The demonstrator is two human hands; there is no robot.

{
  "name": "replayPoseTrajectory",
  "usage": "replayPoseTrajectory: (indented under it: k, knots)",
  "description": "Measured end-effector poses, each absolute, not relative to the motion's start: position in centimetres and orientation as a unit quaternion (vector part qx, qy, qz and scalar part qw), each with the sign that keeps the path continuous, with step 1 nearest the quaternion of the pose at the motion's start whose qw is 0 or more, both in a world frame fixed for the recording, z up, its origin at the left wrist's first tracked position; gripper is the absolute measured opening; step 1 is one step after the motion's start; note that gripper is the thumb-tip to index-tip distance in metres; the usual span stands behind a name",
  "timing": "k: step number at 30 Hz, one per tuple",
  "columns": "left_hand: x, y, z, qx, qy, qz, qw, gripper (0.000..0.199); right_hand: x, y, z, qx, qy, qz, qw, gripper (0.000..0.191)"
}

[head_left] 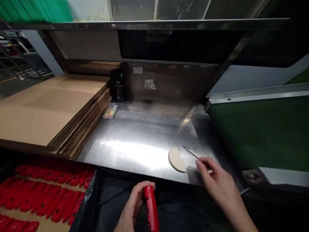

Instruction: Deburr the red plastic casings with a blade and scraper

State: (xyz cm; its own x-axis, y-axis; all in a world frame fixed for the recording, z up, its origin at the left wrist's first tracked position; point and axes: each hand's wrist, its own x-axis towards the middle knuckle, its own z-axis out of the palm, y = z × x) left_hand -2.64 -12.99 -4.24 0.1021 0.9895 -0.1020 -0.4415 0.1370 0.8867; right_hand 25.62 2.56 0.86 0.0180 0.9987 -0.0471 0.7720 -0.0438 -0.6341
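Left fingers [138,193] gripping red part [151,206], right [201,164] pinching knife [190,152]

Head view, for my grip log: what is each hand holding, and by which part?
The left hand grips a red moulded plastic part near its top end; the right hand pinches a white-handled craft knife along its handle.

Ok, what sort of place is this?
Probably a factory packing or assembly station: a green conveyor belt beside a steel workbench, a stack of corrugated cardboard sheets, and rows of red moulded plastic parts.
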Motion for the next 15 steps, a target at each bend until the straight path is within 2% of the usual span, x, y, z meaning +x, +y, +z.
replayPoseTrajectory:
  k: [2, 7, 11, 13, 15]
  knots:
    - [-2.1, -12.8, -3.8, 0.367, 0.387, 0.539, 0.653, 0.108, 27.2, 5.5, 0.1, -0.672, -0.687, 0.171, 0.219, 0.040]
    - [-1.3, -12.6, -2.2, 0.327, 0.402, 0.513, 0.684, 0.077, 27.7, 8.2, -1.5, -0.647, -0.726, 0.129, 0.194, 0.029]
    - [-1.7, -12.9, -1.3, 0.355, 0.437, 0.528, 0.636, 0.056, 27.3, 6.0, 0.0, -0.663, -0.706, 0.069, 0.239, 0.036]
    - [-2.1, -13.4, -0.9, 0.406, 0.448, 0.525, 0.599, 0.054, 26.8, 3.8, 1.4, -0.653, -0.701, 0.109, 0.263, 0.040]
    - [-2.6, -13.9, -0.4, 0.464, 0.448, 0.510, 0.569, 0.055, 25.9, 1.3, 2.9, -0.608, -0.708, 0.256, 0.252, 0.042]
